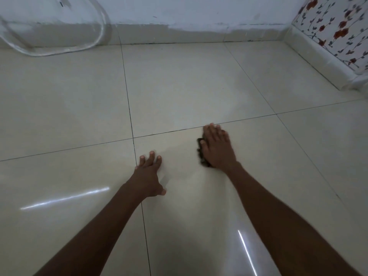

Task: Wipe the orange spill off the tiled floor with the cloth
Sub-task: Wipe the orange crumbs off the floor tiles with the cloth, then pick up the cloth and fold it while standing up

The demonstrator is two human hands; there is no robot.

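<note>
I am pressing my right hand [216,147] flat on a dark cloth [202,154], which is lying on the tiled floor [179,86] just on my side of the grout line running left to right. The fingers [212,129] are lying straight and together, tips reaching that grout line; they are pressing the cloth, not curling round it. Only the cloth's left edge is showing, a dark strip poking out from under the thumb side of the palm; its long axis is running roughly along my hand, toward the far wall [179,14]. My left hand [149,172] is resting on the same tile, fingers spread and straight, holding nothing, propping me up; it is near the cloth but apart from it. No orange is showing anywhere on the floor; I am seeing only a faint duller patch between the two hands and a pale hazy area on the tile beyond the right fingertips, which I judge to be wiped or damp film. So I judge the next stroke to turn on that hazy area lying ahead of the right hand, which is the nearer one. Containers: none sure; a clear curved plastic thing [59,36] is sitting by the far wall at the left, too blurred to name, with no contents showing. A floral sheet [338,30] is leaning at the right corner.
</note>
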